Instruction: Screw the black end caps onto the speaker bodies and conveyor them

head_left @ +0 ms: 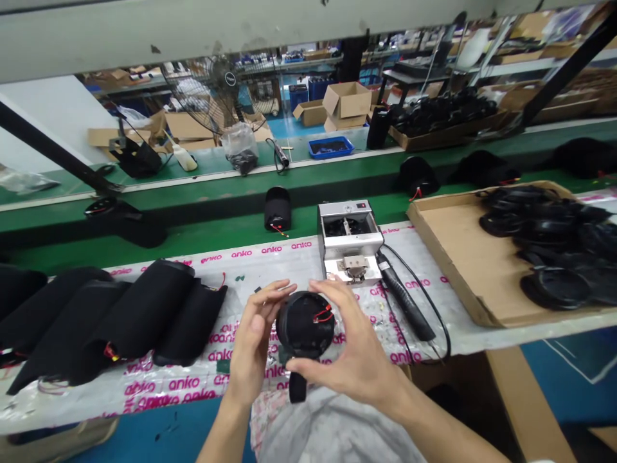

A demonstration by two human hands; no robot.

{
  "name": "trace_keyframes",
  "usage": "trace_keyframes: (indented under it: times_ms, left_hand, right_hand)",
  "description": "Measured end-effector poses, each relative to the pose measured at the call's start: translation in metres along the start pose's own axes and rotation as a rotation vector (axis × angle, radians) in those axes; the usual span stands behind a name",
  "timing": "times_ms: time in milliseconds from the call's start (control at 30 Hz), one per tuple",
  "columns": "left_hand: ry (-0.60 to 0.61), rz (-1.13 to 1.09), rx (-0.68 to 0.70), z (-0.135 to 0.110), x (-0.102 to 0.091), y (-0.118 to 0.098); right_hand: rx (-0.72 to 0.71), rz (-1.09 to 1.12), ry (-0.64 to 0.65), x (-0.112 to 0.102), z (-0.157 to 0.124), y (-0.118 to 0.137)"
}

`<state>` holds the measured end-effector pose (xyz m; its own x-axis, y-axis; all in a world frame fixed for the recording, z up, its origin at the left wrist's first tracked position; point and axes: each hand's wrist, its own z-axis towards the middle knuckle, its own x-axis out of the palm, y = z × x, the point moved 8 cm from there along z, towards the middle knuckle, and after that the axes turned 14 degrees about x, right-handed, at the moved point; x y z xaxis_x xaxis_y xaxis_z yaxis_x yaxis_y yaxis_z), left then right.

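Observation:
Both hands hold up a round black speaker part (304, 325) with red wires showing at its upper right. My left hand (254, 341) cups its left side with fingers curled. My right hand (354, 344) grips its right side, thumb below and fingers over the top. A black strap or tab hangs below the part. Just behind stands a small silver machine (350, 239) with a dark round opening on top.
Several black fabric-covered cylinders (120, 315) lie at the left on the white "anko" printed sheet. A black electric screwdriver (405, 302) with its cable lies right of the machine. A cardboard tray (453, 257) holds black rings at the right. A green conveyor (216, 231) carries black parts behind.

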<state>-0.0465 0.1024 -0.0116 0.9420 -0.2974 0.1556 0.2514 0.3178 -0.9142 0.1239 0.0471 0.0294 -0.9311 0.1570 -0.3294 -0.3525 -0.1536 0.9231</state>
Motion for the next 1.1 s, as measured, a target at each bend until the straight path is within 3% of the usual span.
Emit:
trace_keyframes:
  times_ms: [100, 200, 333, 467, 567, 667, 900, 1100]
  left_hand:
    - [0.109, 0.040, 0.024, 0.008, 0.011, 0.004]
    - [0.182, 0.104, -0.027, 0.014, 0.019, 0.016]
    - [0.170, 0.134, -0.004, 0.015, 0.023, 0.018]
    - [0.149, 0.168, 0.035, 0.010, 0.023, 0.010]
    - [0.115, 0.241, 0.092, 0.010, 0.019, -0.001]
    - [0.099, 0.322, 0.125, 0.011, 0.014, -0.011]
    - [0.162, 0.360, -0.002, 0.009, 0.015, -0.010]
    - [0.030, 0.287, 0.013, 0.011, 0.004, -0.019]
  right_hand:
    - [0.006, -0.096, -0.024, 0.002, 0.007, -0.008]
    - [0.111, 0.113, 0.082, 0.005, 0.010, -0.021]
    - [0.212, 0.508, 0.076, 0.012, -0.001, -0.044]
    - [0.218, 0.606, 0.004, 0.025, -0.011, -0.055]
    - [0.231, 0.685, 0.019, 0.030, -0.009, -0.053]
    - [0.236, 0.718, 0.040, 0.029, -0.005, -0.048]
    - [0.237, 0.664, -0.029, 0.024, -0.007, -0.054]
    - [0.236, 0.609, 0.044, 0.017, -0.008, -0.057]
